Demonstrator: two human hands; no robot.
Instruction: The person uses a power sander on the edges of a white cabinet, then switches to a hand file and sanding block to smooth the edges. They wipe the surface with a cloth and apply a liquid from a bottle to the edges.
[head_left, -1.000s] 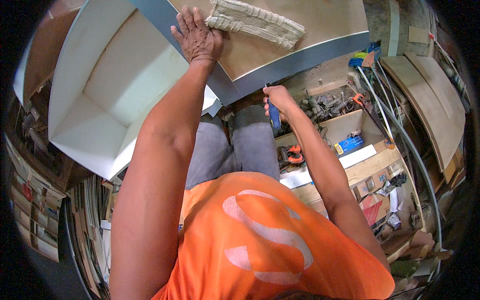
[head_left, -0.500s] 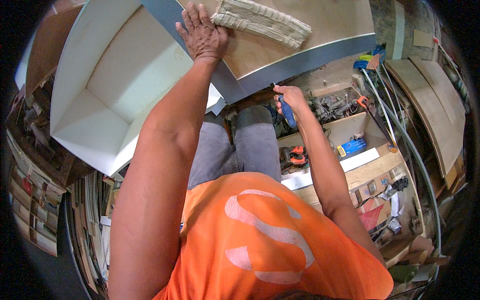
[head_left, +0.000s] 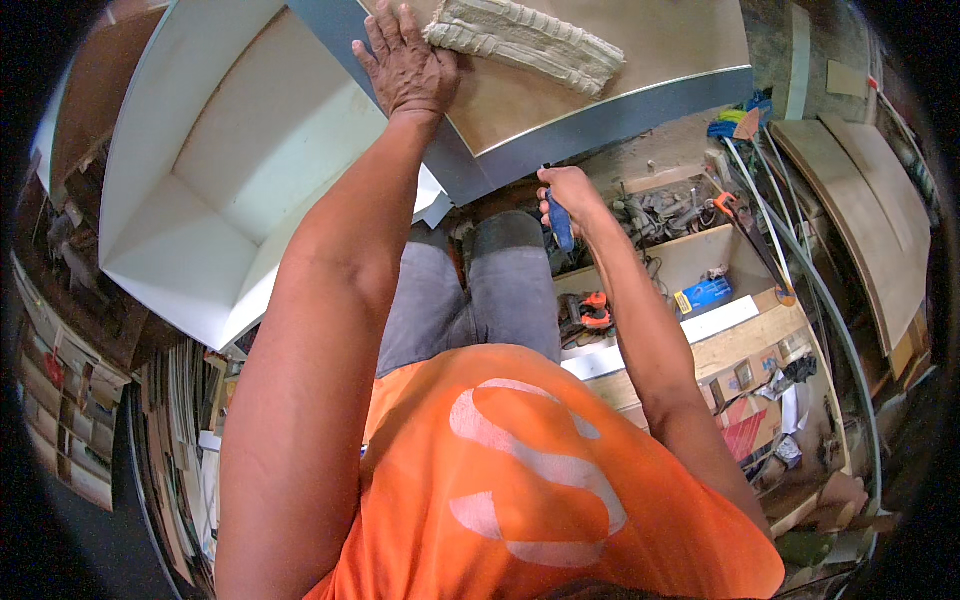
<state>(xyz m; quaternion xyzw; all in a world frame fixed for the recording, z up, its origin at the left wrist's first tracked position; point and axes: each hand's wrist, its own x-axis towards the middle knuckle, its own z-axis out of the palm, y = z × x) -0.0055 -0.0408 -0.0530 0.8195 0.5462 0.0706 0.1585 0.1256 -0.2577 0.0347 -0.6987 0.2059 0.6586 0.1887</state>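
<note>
My left hand (head_left: 412, 72) lies flat with its fingers spread on the corner of a panel, which has a brown face (head_left: 500, 110) and a grey-blue border (head_left: 600, 127). Beside its fingers a bundle of cream ribbed cloth (head_left: 525, 45) rests on the brown face. Close to the panel's near edge, my right hand (head_left: 572, 195) is closed around a blue-handled tool (head_left: 559, 225). The handle points down toward me. A short piece of the tool shows above my thumb by the edge, too small to tell its kind.
An open white cabinet box (head_left: 270, 130) stands to the left. On the right, a wooden tray (head_left: 690, 255) contains tools and a blue box (head_left: 704, 294). An orange-handled saw (head_left: 750, 235) leans there. Boards (head_left: 850, 210) lie farther right, beside long strips.
My right hand has shifted slightly left along the panel's near edge, carrying the blue-handled tool, whose handle now stands more upright. My left hand stays in place.
</note>
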